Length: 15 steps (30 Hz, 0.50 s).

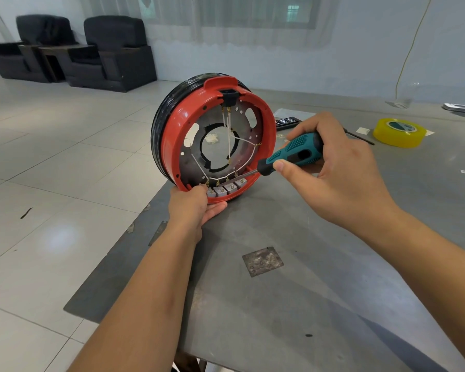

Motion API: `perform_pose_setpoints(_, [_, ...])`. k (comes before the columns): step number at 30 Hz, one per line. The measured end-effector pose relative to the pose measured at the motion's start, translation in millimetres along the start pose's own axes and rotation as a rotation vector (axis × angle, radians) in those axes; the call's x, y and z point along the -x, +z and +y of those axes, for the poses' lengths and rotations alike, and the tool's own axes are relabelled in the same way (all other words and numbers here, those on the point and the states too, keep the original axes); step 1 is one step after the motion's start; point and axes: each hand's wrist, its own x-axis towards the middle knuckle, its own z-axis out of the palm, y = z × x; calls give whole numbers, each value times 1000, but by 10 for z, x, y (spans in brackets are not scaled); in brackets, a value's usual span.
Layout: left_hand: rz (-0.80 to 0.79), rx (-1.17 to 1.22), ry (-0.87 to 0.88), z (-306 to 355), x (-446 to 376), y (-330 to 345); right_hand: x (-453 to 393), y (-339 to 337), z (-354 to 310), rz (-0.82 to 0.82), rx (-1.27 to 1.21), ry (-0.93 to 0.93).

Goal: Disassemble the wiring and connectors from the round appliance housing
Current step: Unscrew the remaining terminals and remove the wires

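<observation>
The round red and black housing (172, 135) stands on its edge at the table's left corner, open side toward me. Inside, white wires (230, 130) run from a black socket (229, 97) at the top down to a row of grey connector blocks (226, 187) at the bottom rim. My left hand (196, 205) grips the lower rim from below, thumb at the leftmost block. My right hand (330, 167) holds a teal and black screwdriver (293, 153). Its metal tip points down-left at the rightmost blocks.
The grey metal table (293, 277) has a yellow tape roll (399, 132) at the far right, a dark flat item (287, 122) behind the housing and a thin black tool (360, 137) near the tape. Black armchairs (113, 52) stand on the tiled floor at the back left.
</observation>
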Motion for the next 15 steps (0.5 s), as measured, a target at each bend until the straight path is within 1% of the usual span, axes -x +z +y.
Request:
perform_pose_setpoints(8, [3,-9,-9,-2,-14,-4,-55,-2,33,-9,0,50])
perform_pose_setpoints(12, [-1,-7,-5,-1,-14,-7,-42,6,37,-27,19,28])
perform_pose_setpoints(15, [-5,-8,-6,1,-5,-13,33,18,20,-23,56,-30])
